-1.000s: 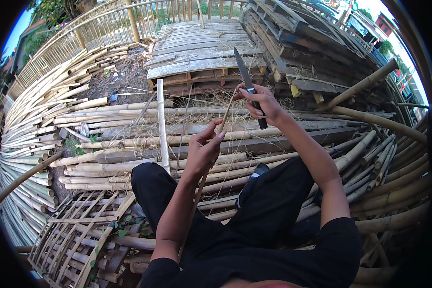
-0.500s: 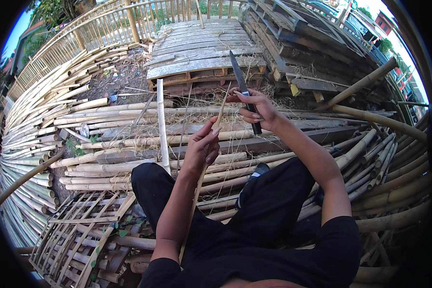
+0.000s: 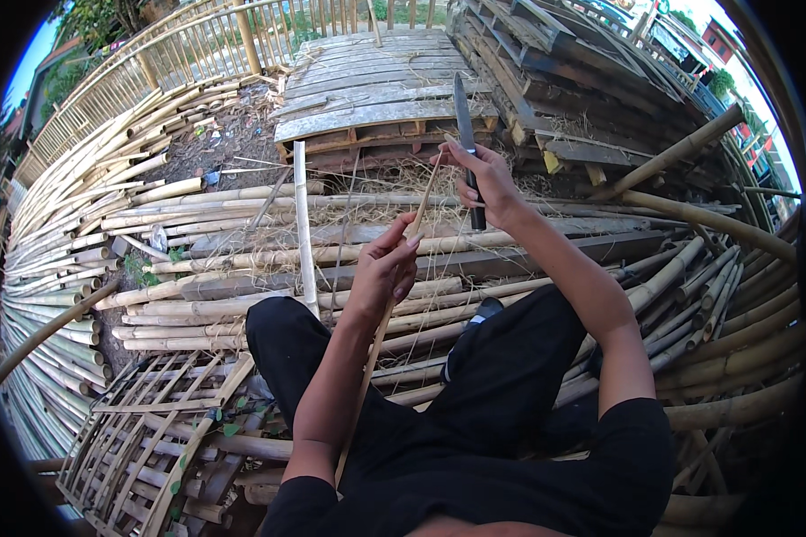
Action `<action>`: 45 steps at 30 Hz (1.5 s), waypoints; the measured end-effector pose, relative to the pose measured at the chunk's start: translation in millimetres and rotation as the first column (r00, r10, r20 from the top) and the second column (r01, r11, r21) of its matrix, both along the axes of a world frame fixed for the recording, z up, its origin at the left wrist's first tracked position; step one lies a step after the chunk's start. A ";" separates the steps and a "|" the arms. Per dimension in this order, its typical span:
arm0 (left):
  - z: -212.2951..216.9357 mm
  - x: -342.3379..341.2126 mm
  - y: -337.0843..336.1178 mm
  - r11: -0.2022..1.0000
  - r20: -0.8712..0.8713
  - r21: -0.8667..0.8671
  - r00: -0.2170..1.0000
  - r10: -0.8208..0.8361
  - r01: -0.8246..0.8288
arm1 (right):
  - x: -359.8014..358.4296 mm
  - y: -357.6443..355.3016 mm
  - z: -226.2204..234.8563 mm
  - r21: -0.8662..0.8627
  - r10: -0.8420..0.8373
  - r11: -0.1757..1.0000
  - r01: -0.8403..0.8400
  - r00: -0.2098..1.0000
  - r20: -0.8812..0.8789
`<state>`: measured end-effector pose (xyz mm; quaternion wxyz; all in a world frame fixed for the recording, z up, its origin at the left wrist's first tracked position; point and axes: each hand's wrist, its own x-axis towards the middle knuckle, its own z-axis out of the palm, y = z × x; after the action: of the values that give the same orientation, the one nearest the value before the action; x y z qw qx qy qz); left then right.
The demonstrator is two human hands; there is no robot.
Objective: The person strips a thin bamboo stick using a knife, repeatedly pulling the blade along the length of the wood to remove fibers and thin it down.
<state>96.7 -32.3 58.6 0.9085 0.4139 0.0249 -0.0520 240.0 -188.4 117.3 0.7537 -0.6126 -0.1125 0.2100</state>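
My left hand (image 3: 383, 270) is closed around a thin bamboo strip (image 3: 372, 358), which runs from my lap up past my fingers. In my right hand (image 3: 491, 186) is a knife (image 3: 464, 112) with a black handle, its dark blade pointing up and away from me. My right thumb and forefinger are close to the strip's upper tip, beside the knife; whether they pinch it is hard to make out. Both hands are raised in front of my bent knees.
Bamboo poles (image 3: 233, 268) lie across the ground before me, with dry shavings on them. A split bamboo slat (image 3: 304, 224) stands upright left of my hands. Wooden pallets (image 3: 367, 89) lie ahead, more stacked at right. A bamboo lattice (image 3: 143, 438) is at lower left.
My right hand and the knife have shifted slightly right, and the blade stands more upright. The left hand has moved a little to the right with the strip.
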 end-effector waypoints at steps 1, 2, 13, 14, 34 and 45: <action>0.7 -0.5 -0.4 1.000 -0.008 0.012 1.000 0.002 -0.002 | 0.4 0.8 -0.7 -0.010 -0.015 1.000 0.015 1.000 0.006; 0.7 -0.1 -0.8 1.000 -0.016 0.021 1.000 0.003 -0.003 | 1.3 0.9 -1.6 -0.021 -0.003 1.000 0.003 1.000 0.018; -1.3 0.5 -2.9 0.999 -0.010 0.049 1.000 0.003 -0.002 | 10.1 3.0 -6.4 0.018 -0.027 0.999 0.028 0.998 -0.059; 0.8 -1.0 -2.6 0.999 -0.018 0.047 1.000 0.010 -0.009 | 12.1 1.0 -7.9 0.007 -0.041 0.999 0.041 0.998 -0.042; 2.7 0.3 0.7 0.993 0.010 0.117 1.000 0.024 -0.025 | -4.2 -3.2 -1.1 -0.219 0.135 0.974 -0.062 0.931 0.338; 8.5 -2.4 2.8 0.994 0.000 0.104 0.999 0.041 -0.041 | 1.0 -7.7 -10.8 -0.177 0.129 0.982 -0.073 0.936 0.327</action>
<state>94.3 -29.5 67.1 0.8866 0.4600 0.0369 -0.0322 241.0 -196.1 106.4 0.6592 -0.6920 -0.2537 0.1489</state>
